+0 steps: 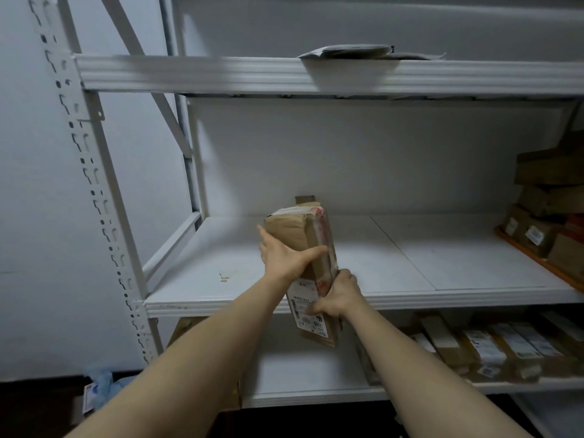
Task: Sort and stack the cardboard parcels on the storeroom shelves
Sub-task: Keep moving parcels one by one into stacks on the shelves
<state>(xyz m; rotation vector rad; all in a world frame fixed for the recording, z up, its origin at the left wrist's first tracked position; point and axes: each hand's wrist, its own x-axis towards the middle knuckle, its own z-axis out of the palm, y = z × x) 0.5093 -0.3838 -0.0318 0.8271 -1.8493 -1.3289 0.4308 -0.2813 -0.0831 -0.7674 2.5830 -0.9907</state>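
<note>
Both hands have hold of one long brown parcel (303,245), stood on end and leaning a little, right at the front lip of the middle shelf (442,254). The left hand (284,257) grips it partway up, thumb across the face. The right hand (338,295) is curled round its lower right edge, beside a white label (308,314).

A stack of boxes (550,184) crowds the shelf's right end, cut off by the frame, well apart from the parcel. On the top shelf (221,74) a flat grey mailer (347,52) hangs over the lip. The lower shelf (300,374) carries a row of labelled parcels (493,346), dim and blurred. A blue bag (101,380) lies on the floor (31,406) at the left. The parcel's bottom end hangs below the shelf's lip, and its label print is too small to read.
</note>
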